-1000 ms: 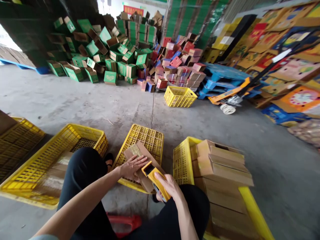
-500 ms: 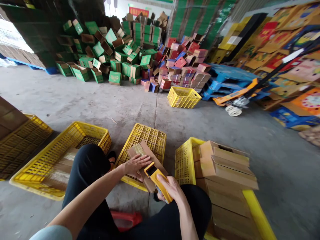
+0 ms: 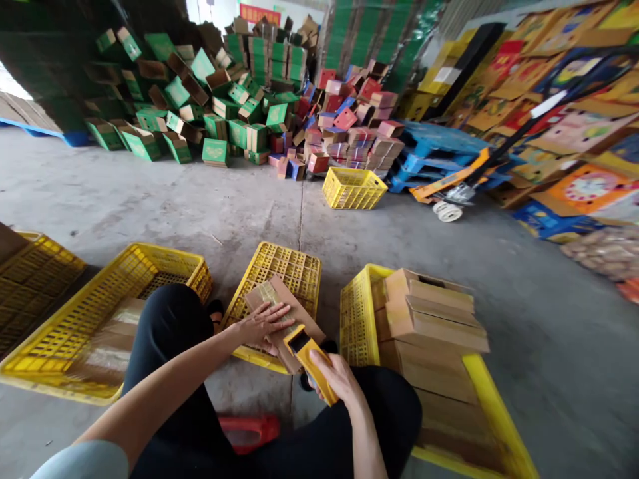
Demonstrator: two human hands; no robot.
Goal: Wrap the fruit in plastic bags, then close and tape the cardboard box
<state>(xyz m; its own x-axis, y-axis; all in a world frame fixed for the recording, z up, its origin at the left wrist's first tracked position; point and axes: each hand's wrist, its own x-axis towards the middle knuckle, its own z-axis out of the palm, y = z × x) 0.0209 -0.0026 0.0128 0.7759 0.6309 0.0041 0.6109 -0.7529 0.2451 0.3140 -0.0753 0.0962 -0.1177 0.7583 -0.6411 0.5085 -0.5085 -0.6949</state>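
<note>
My left hand lies on a brown cardboard box, its fingers stretched out and slightly spread over the top face. Shiny tape runs across the far left part of that box. The box rests at a slant on an upturned yellow plastic crate between my knees. In my right hand is a yellow tape dispenser, gripped along its body, with its dark front end at the box's near edge beside my left fingers. Whether the dispenser touches the box I cannot make out.
To my right, a yellow crate holds several cardboard boxes. On my left, another yellow crate contains taped boxes. Farther off stand a yellow basket, a pallet jack and heaped green cartons.
The view has swung slightly to the right, so the surroundings sit farther left. My hands, the box and the tape dispenser keep nearly the same places relative to each other.
</note>
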